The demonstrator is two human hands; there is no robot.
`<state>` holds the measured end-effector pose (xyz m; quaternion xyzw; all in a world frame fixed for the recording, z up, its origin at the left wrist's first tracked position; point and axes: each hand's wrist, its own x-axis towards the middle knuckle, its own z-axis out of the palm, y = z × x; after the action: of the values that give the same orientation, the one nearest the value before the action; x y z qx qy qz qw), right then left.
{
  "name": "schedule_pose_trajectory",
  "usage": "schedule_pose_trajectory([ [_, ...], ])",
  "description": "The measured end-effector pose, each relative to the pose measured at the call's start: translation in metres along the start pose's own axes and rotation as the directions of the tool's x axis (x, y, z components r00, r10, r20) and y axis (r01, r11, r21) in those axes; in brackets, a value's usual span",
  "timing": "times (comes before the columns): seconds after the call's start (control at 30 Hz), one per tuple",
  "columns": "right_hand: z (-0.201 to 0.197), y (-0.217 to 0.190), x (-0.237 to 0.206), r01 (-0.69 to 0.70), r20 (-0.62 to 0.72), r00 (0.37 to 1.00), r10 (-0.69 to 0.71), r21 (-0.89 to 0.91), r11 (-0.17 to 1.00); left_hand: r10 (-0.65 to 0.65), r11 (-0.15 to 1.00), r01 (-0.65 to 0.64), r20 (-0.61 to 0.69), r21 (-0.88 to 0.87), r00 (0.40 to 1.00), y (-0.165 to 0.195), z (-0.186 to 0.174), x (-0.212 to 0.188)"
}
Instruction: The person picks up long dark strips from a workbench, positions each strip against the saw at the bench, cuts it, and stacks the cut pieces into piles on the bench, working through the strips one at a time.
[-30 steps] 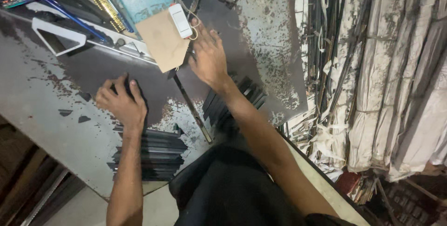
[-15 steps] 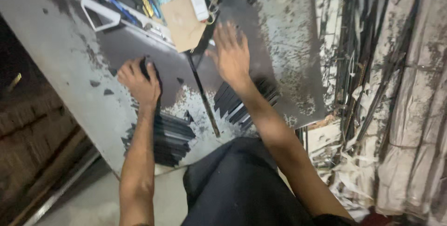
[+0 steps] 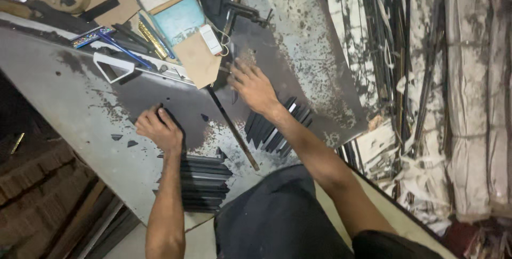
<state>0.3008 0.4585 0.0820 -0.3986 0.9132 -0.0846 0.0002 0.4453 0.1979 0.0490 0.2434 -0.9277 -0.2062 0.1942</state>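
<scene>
My left hand (image 3: 159, 130) rests on the worn grey metal table (image 3: 69, 93), fingers curled over a small black piece (image 3: 172, 117) that it presses down. Just below its wrist lies a stack of black strips (image 3: 205, 181). My right hand (image 3: 253, 85) lies flat with fingers spread on the dark patch of the table, beside a brown cardboard piece (image 3: 197, 59). A second fan of black strips (image 3: 277, 128) lies under my right wrist. A thin dark rod (image 3: 233, 129) lies slanted between my two hands.
At the table's far side lie a white box with a cord (image 3: 212, 39), a light blue sheet (image 3: 178, 19), a white triangular frame (image 3: 114, 67), pens (image 3: 125, 50) and a black clamp (image 3: 248, 13). Metal rods and bundled sheets (image 3: 469, 104) fill the right side.
The view has swung and tilted. Both hands stay on the table at much the same spots, the left still curled and the right still spread flat.
</scene>
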Motion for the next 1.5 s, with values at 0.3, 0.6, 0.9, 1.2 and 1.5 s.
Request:
schedule_pose_trajectory([
  [0.3, -0.031, -0.029, -0.098, -0.179, -0.082, 0.975, 0.205, 0.248, 0.952, 0.057, 0.984, -0.085, -0.18, -0.156, 0.982, 0.016, -0.016, -0.037],
  [0.6, 0.002, -0.055, -0.249, -0.714, 0.222, 0.117, 0.968, 0.697, -0.073, 0.15, 0.982, -0.093, 0.382, -0.163, 0.912, 0.198, 0.023, -0.094],
  [0.9, 0.001, -0.063, -0.183, -0.693, 0.198, 0.308, 0.93, 0.717, 0.077, 0.153, 0.988, -0.118, 0.624, -0.097, 0.767, 0.24, 0.044, -0.125],
  [1.2, -0.033, -0.042, -0.21, -0.813, 0.536, 0.325, 0.779, 0.579, -0.059, 0.287, 0.951, -0.189, 0.471, -0.243, 0.834, 0.232, -0.01, -0.114],
  [1.5, -0.114, -0.071, -0.246, -0.422, 0.042, 0.588, 0.808, 0.868, 0.261, -0.105, 0.464, 0.673, 0.719, -0.576, 0.687, 0.14, -0.063, -0.168],
])
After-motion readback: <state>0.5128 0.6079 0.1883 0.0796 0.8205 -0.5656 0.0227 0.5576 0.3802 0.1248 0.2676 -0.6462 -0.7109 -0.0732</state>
